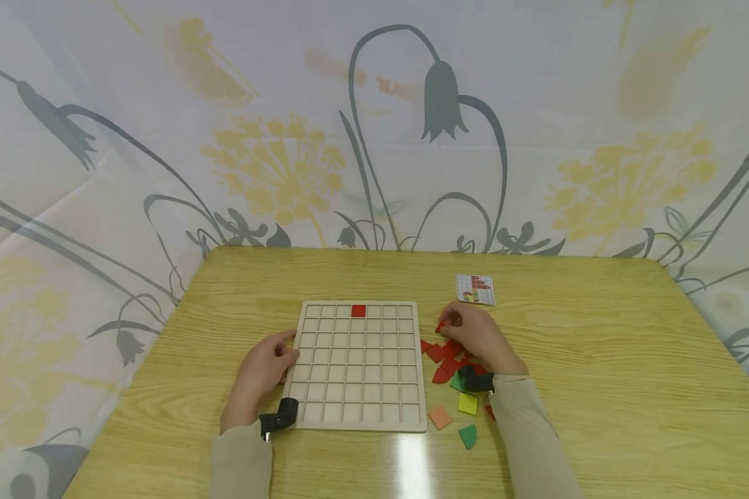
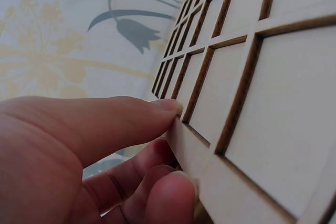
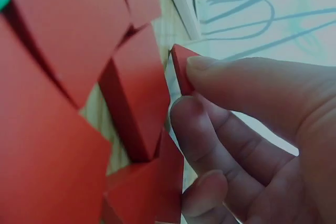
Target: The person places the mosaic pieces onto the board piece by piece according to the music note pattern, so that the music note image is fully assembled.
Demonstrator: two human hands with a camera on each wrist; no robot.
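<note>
A wooden grid board [image 1: 422, 388] lies on the table, with a red square tile [image 1: 358, 310] in a cell of its far row. My left hand [image 1: 262, 367] holds the board's left edge; in the left wrist view the thumb [image 2: 142, 116] rests on the rim and the other fingers curl at its side. To the right of the board, my right hand [image 1: 477, 336] pinches a small red tile [image 3: 181, 72] between thumb and fingers. Part of that tile is hidden by the fingertips. A pile of red tiles [image 1: 449, 366] lies beneath this hand.
Nearer the table's front are a yellow square tile [image 1: 467, 404], an orange square tile [image 1: 440, 417] and a green rounded tile [image 1: 468, 436]. Another green tile [image 1: 456, 382] is partly covered by the right wrist's camera [image 1: 476, 380]. Beyond the right hand lies a pattern card [image 1: 483, 294].
</note>
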